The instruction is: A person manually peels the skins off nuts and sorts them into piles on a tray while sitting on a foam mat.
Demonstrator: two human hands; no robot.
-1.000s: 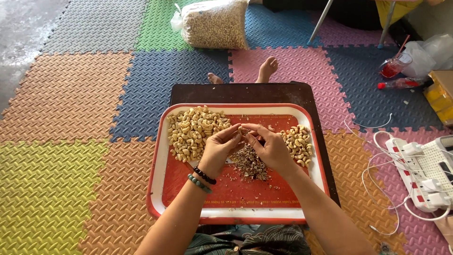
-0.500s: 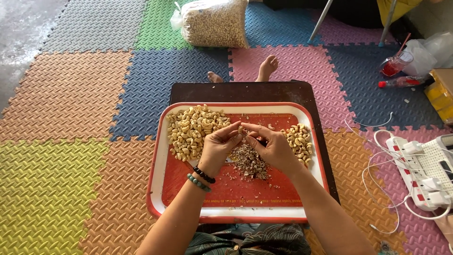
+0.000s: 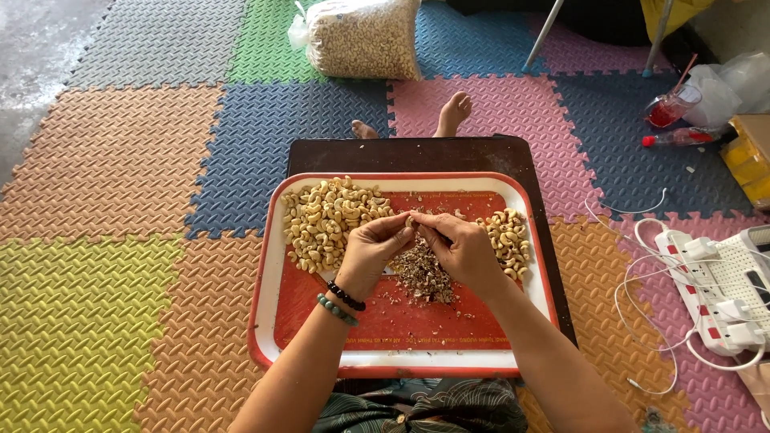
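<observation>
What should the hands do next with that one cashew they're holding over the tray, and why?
Probably finish stripping its skin, letting the bits drop. Left hand and right hand pinch one cashew at their fingertips, right above the heap of brown skins on the red tray. I can't tell how much skin remains on it.

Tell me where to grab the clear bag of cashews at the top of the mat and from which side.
Grip the bag of cashews at its twisted neck on the left end: the plastic gathers there into a narrow tail, while the body is wide and bulging. Come from the left, over the green mat.
</observation>
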